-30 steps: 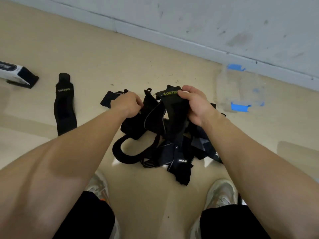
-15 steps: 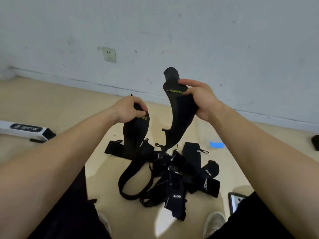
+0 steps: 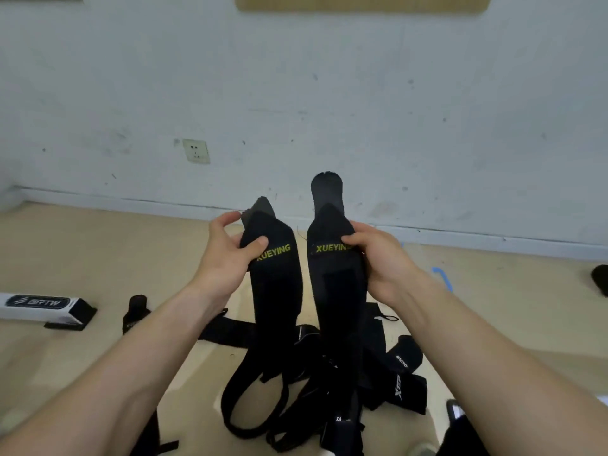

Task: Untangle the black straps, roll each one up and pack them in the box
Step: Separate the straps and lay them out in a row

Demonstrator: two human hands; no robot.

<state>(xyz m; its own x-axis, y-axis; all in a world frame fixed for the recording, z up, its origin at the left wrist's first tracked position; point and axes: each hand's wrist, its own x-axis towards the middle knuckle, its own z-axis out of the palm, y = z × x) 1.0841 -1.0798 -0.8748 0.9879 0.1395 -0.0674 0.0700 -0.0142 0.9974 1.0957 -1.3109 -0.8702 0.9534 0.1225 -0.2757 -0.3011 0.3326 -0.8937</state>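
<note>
Straps (image 3: 335, 301) outside box (image 3: 39, 306), perhaps open

Soft, even light fills the room, and the wall (image 3: 411, 93) around the wall socket (image 3: 196, 151) is uniformly lit. Well below and right of the socket, pale glare lies on the floor (image 3: 215, 355). The black straps (image 3: 276, 291) there read as flat silhouettes, with only their yellow lettering crisp. Below the socket the skirting (image 3: 131, 201) bows, and the forearms (image 3: 98, 406) look stretched and soft.

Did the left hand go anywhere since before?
Yes, upward. The left hand was down at the strap pile on the floor; now it holds its strap well above that pile.
</note>
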